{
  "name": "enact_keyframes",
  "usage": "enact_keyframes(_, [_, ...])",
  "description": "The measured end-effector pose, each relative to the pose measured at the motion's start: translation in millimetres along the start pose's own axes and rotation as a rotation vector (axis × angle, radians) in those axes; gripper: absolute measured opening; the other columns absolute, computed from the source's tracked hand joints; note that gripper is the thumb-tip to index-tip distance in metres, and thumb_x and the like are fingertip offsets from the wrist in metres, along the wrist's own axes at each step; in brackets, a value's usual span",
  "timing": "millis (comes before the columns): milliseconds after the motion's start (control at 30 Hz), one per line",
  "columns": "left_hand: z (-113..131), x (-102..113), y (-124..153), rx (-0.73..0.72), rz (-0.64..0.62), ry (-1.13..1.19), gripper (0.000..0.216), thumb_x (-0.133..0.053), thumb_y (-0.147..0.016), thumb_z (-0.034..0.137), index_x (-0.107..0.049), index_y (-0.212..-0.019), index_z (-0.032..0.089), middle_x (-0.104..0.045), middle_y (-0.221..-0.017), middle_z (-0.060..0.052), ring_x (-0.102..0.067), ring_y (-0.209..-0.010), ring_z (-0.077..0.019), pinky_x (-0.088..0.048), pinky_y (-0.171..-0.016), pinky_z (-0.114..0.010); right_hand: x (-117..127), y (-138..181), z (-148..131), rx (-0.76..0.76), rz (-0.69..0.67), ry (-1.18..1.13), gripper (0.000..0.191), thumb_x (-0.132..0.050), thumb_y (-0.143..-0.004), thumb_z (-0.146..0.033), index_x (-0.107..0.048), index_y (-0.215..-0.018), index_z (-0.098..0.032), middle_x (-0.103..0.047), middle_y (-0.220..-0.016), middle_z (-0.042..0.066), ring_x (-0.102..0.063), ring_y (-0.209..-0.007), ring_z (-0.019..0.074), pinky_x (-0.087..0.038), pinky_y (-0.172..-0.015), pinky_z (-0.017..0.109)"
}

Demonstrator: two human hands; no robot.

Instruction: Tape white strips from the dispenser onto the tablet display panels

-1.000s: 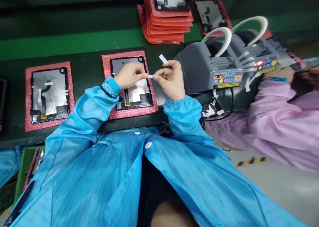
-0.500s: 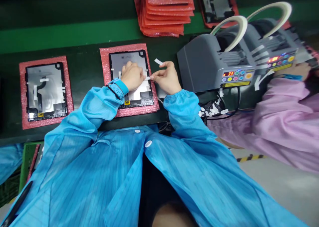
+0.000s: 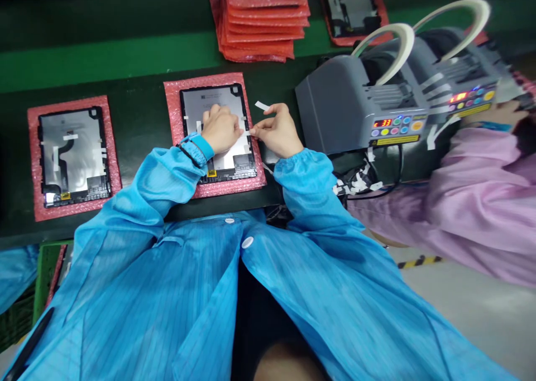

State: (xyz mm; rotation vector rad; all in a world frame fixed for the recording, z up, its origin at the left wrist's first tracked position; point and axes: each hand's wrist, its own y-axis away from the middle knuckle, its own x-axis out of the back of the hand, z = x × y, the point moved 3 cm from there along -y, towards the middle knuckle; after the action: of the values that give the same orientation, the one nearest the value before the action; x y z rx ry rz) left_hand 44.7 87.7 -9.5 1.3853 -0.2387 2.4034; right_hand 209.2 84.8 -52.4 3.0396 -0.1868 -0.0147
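Note:
A tablet screen panel (image 3: 196,99) lies back side up on a pink bubble-wrap bag (image 3: 172,110) in front of me. My left hand (image 3: 221,130) rests on the panel with fingers curled and pressed together near its right edge; what is under them is hidden. Beside that edge, my right hand (image 3: 277,131) is closed, thumb and index fingertip pinching the end of a short white tape strip (image 3: 247,133) that reaches the left fingertips. A second white tape strip (image 3: 262,106) sticks out from a finger of the right hand.
Another screen panel (image 3: 86,141) lies on its bag to the left. Two grey tape dispensers (image 3: 335,107) stand at right, with tape scraps (image 3: 358,186) below. A stack of red bubble bags (image 3: 263,29) is behind. A co-worker's pink sleeve (image 3: 473,180) reaches in from the right.
The camera view has shifted slightly, so the bench items appear a little further left. Both hands keep nearly the same pose at the panel's right edge.

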Motion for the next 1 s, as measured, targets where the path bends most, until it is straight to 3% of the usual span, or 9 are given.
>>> enact_keyframes(167, [-1.3, -3.8, 0.6, -0.027, 0.044, -0.007, 0.022, -0.062, -0.087, 0.035, -0.067, -0.079, 0.015, -0.061, -0.103, -0.014, -0.044, -0.118, -0.0414, -0.033, -0.098, -0.058, -4.9, 1.3, 1.3, -0.065, -0.002, -0.046, 0.048, -0.073, -0.061, -0.002, -0.042, -0.091, -0.022, -0.059, -0.079, -0.005, -0.060, -0.067, 0.0085, -0.047, -0.058, 0.022])
enact_keyframes(367, [-15.0, -4.8, -3.3, 0.016, 0.090, -0.010, 0.029, -0.070, -0.081, 0.043, -0.066, -0.086, 0.015, -0.059, -0.105, -0.013, -0.044, -0.119, -0.0418, -0.034, -0.099, -0.058, 0.2, 0.7, 9.0, -0.019, -0.027, 0.011, 0.057, -0.085, -0.053, -0.017, -0.039, -0.087, -0.024, -0.047, -0.066, -0.013, -0.041, -0.050, 0.0024, -0.037, -0.047, 0.015])
enact_keyframes(533, [-23.6, 20.5, -8.0, 0.047, 0.164, 0.055, 0.024, -0.062, -0.087, 0.043, -0.066, -0.095, 0.021, -0.061, -0.105, -0.009, -0.050, -0.113, -0.0333, -0.039, -0.096, -0.051, 5.0, 6.2, -8.6, -0.008, -0.091, 0.056, 0.037, -0.078, -0.073, -0.036, -0.045, -0.082, -0.022, -0.042, -0.062, -0.009, -0.037, -0.051, 0.0045, -0.034, -0.048, 0.016])
enact_keyframes(667, [-11.9, 35.7, -9.1, -0.053, 0.125, 0.114, 0.024, -0.055, -0.092, 0.041, -0.068, -0.092, 0.021, -0.064, -0.101, -0.009, -0.054, -0.107, -0.0294, -0.040, -0.095, -0.048, -3.1, 14.7, -27.8, 0.077, -0.207, 0.111, 0.039, -0.071, -0.078, -0.054, -0.049, -0.077, -0.022, -0.043, -0.062, -0.006, -0.042, -0.057, 0.0075, -0.040, -0.053, 0.019])
enact_keyframes(833, [-4.6, 32.0, -8.3, -0.112, 0.056, 0.103, 0.019, -0.058, -0.090, 0.034, -0.068, -0.088, 0.018, -0.065, -0.102, -0.009, -0.052, -0.111, -0.0298, -0.038, -0.098, -0.047, -9.3, 21.1, -36.9, 0.141, -0.296, 0.216, 0.043, -0.066, -0.079, -0.062, -0.053, -0.078, -0.021, -0.047, -0.064, -0.004, -0.043, -0.061, 0.0088, -0.040, -0.058, 0.021])
enact_keyframes(1000, [-4.4, 24.2, -7.6, -0.030, -0.009, 0.076, 0.019, -0.055, -0.092, 0.030, -0.068, -0.094, 0.016, -0.064, -0.108, -0.009, -0.050, -0.117, -0.0304, -0.033, -0.103, -0.049, 5.9, 17.9, -37.5, 0.189, -0.206, 0.497, 0.041, -0.058, -0.087, -0.058, -0.061, -0.080, -0.018, -0.052, -0.065, -0.001, -0.051, -0.068, 0.0133, -0.044, -0.069, 0.028])
